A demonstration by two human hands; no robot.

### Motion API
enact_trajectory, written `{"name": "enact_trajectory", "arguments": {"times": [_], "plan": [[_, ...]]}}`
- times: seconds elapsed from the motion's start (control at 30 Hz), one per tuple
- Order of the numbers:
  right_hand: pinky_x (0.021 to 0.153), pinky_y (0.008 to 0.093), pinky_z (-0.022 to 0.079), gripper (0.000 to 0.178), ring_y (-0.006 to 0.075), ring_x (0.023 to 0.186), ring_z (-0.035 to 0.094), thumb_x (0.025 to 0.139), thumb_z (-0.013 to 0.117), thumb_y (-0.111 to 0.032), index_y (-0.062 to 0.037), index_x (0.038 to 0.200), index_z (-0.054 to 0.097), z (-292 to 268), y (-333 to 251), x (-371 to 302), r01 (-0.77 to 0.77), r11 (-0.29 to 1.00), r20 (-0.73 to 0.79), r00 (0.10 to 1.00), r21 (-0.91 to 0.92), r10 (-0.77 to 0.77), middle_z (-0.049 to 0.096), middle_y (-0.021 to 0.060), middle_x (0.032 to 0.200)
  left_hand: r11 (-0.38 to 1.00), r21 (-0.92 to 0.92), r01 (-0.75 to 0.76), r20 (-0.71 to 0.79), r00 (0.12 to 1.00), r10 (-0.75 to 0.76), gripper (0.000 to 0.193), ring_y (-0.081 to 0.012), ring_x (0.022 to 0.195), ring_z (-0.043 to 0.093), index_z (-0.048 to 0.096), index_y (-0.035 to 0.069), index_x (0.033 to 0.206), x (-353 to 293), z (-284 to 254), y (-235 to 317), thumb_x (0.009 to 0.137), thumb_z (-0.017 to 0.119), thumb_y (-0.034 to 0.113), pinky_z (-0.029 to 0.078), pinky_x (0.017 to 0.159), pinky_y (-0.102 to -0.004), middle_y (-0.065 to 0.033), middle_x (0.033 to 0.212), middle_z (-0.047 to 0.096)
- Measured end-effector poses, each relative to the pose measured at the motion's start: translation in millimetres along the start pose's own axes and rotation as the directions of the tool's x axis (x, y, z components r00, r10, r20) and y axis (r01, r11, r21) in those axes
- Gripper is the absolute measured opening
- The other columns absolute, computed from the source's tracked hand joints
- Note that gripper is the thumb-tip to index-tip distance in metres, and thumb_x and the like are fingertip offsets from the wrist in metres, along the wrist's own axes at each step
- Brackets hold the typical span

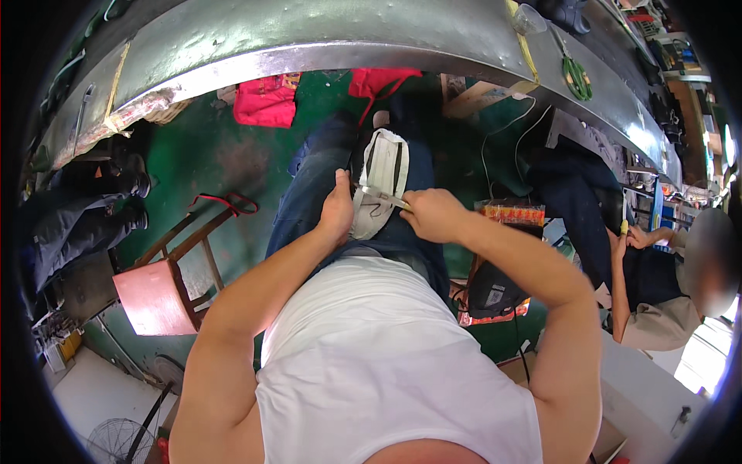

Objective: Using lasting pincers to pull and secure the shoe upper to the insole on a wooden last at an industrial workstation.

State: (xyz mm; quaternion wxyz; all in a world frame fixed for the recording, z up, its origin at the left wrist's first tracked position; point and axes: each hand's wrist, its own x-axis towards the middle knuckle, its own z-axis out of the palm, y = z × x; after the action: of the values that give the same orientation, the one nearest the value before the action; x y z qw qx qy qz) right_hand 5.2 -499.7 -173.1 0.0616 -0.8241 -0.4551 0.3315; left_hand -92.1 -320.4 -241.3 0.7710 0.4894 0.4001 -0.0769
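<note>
Right hand (433,213) is closed around the pale, yellowish end of a slim, silvery metal tool (379,193), its fingertips largely hidden on the far side, so the exact hold is hard to make out. The tool lies across an elongated, off-white, shoe-shaped piece with dark slots (384,165), which sits between the thighs of worn blue jeans (305,193), just in front of the lap. Left hand (338,207) stands on edge with its thumb up at the left side of this piece; its fingers are mostly out of sight, and whether they grip the piece or merely steady it cannot be told. Beyond the knees, the curved front edge of a grey sheet-metal workbench (309,45) runs across the view, its far side cut off above; a red cloth bag (265,102) shows below that edge. Green painted floor (232,158) lies to the left, between the jeans and a wooden stool with a pinkish seat (154,300). Nearer on the right, a black rounded object (497,290) and a red-and-orange patterned box (512,213) stand close by the right forearm, which partly hides them.
</note>
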Motion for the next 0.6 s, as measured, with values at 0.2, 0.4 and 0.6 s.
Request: {"name": "enact_trajectory", "arguments": {"times": [0.2, 0.4, 0.6], "plan": [[0.076, 0.0502, 0.052, 0.021, 0.0406, 0.084, 0.066, 0.090, 0.063, -0.022, -0.0017, 0.093, 0.059, 32, -11, -12, -0.021, 0.980, -0.382, 0.919, 0.196, 0.096, 0.068, 0.0209, 0.089, 0.730, 0.635, -0.253, -0.044, 0.932, 0.361, 0.062, -0.0433, 0.127, 0.052, 0.045, -0.003, 0.143, 16, 0, -8, 0.106, 0.024, 0.043, 0.042, 0.106, -0.0410, -0.0305, 0.133, 0.056], [0.083, 0.0478, 0.052, 0.024, 0.0412, 0.093, 0.065, 0.088, 0.064, -0.017, 0.0023, 0.101, 0.058, 3, -5, -41, -0.137, 0.979, -0.098, 0.983, 0.154, 0.153, 0.066, 0.0254, 0.100, 0.572, 0.644, -0.507, 0.113, 0.803, 0.585, 0.050, -0.0461, 0.126, 0.051, 0.044, -0.002, 0.144, 12, 1, -19, 0.106, 0.034, 0.029, 0.044, 0.105, -0.0431, -0.0305, 0.138, 0.052], [0.085, 0.0483, 0.052, 0.028, 0.0415, 0.095, 0.065, 0.088, 0.064, -0.014, 0.0027, 0.109, 0.056, 19, 8, -18, -0.011, 0.992, -0.604, 0.794, -0.126, -0.068, 0.065, 0.0242, 0.103, 0.459, 0.671, -0.583, 0.232, 0.752, 0.617, 0.051, -0.0453, 0.129, 0.048, 0.038, 0.001, 0.149, 9, -5, -20, 0.104, 0.038, 0.025, 0.043, 0.107, -0.0423, -0.0323, 0.146, 0.041]]}}
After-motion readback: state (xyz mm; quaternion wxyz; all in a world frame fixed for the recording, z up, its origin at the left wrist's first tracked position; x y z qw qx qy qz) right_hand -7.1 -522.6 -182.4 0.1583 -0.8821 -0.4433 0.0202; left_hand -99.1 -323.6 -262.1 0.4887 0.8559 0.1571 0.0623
